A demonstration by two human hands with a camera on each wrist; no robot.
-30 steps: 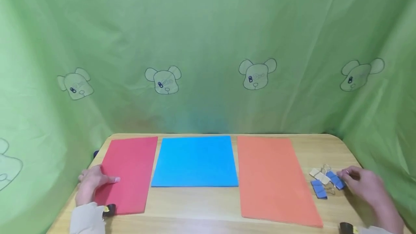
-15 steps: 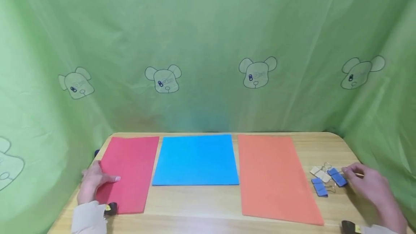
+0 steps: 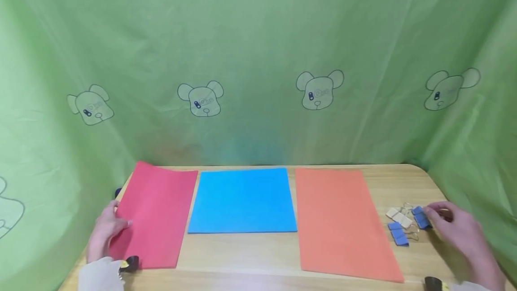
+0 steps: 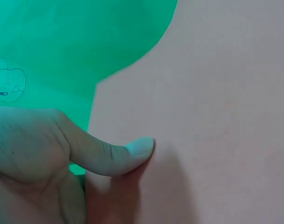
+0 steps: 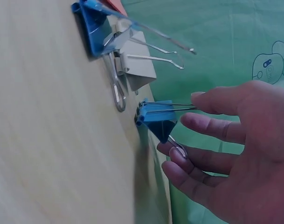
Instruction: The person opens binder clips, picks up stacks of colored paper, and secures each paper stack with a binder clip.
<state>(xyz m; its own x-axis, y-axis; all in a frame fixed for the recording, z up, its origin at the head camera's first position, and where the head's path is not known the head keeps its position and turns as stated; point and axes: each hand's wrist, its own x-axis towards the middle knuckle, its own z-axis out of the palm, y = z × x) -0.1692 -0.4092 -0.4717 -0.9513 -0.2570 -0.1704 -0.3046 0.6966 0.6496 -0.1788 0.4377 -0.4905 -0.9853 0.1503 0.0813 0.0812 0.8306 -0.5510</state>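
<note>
A sheet of red paper (image 3: 161,210) lies at the left of the table, its left side raised and its far left corner bent up. My left hand (image 3: 106,230) pinches that left edge, thumb on top and the other fingers hidden beneath; in the left wrist view the thumb (image 4: 128,156) presses on the paper. At the right, my right hand (image 3: 456,226) holds a blue binder clip (image 5: 156,119) by its wire handles, with thumb and fingertips on either side. Close by lie a cream binder clip (image 3: 400,217) and a second blue binder clip (image 3: 398,234).
Blue paper (image 3: 243,201) lies at the middle of the wooden table (image 3: 242,255), with orange paper (image 3: 345,223) to its right, beside the clips. Green curtain (image 3: 258,57) with bear-head drawings hangs behind the table and along both sides.
My left hand has shifted left and raised the red paper's left side. My right hand has drawn the blue binder clip slightly rightward, away from the cream one.
</note>
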